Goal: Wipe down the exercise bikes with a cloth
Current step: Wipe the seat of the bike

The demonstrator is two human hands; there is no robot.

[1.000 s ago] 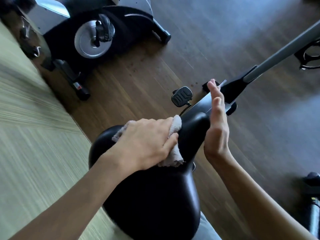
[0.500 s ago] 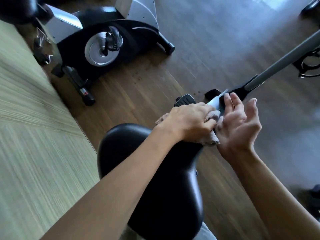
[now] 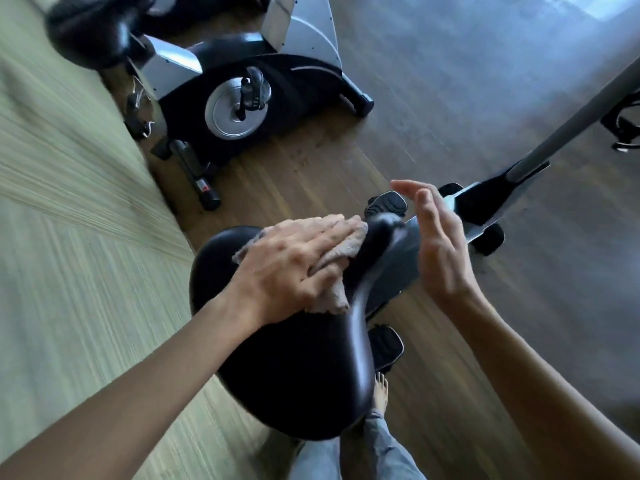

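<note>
pressing flat on the cloth, the left hand lies on top of the black saddle of the near exercise bike, its fingers straight, close together and pointing toward the saddle's narrow nose. the beige cloth is bunched under the palm, with folds showing past the fingertips and below the thumb side. just beyond those fingertips the nose of the saddle is blurred. the right hand hovers beside the nose, held edge-on, its fingers straight and slightly apart, holding nothing; whether it touches the saddle cannot be told. past the right hand's fingertips sits a black pedal, and further out the bike's grey post slants away over the dark wood floor. a second pedal shows below the saddle's right edge. well beyond the left fingertips stands another exercise bike, silver and black. under the left forearm runs a green carpet.
</note>
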